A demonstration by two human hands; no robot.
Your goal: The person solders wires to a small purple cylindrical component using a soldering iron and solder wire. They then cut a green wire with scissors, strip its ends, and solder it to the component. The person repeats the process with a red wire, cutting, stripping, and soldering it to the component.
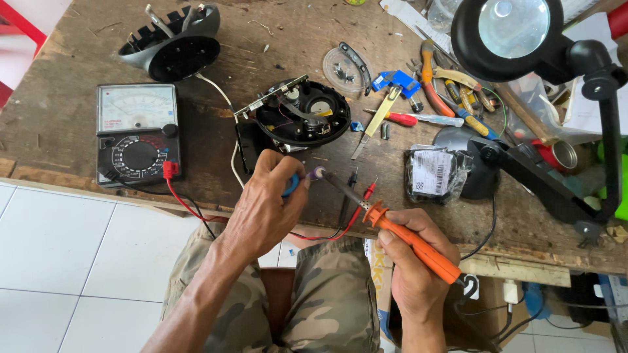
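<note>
Holding an orange-handled soldering iron (412,245) in the clenched right hand (418,261), its thin metal tip reaching a small purple-capped part (317,173) pinched in the closed left hand (265,206) over the wooden bench (65,117) edge. Probably light and stiff, hot at the tip; best gripped on the handle only. Nearby: an analog multimeter (137,134) and an opened round black device (302,117).
</note>
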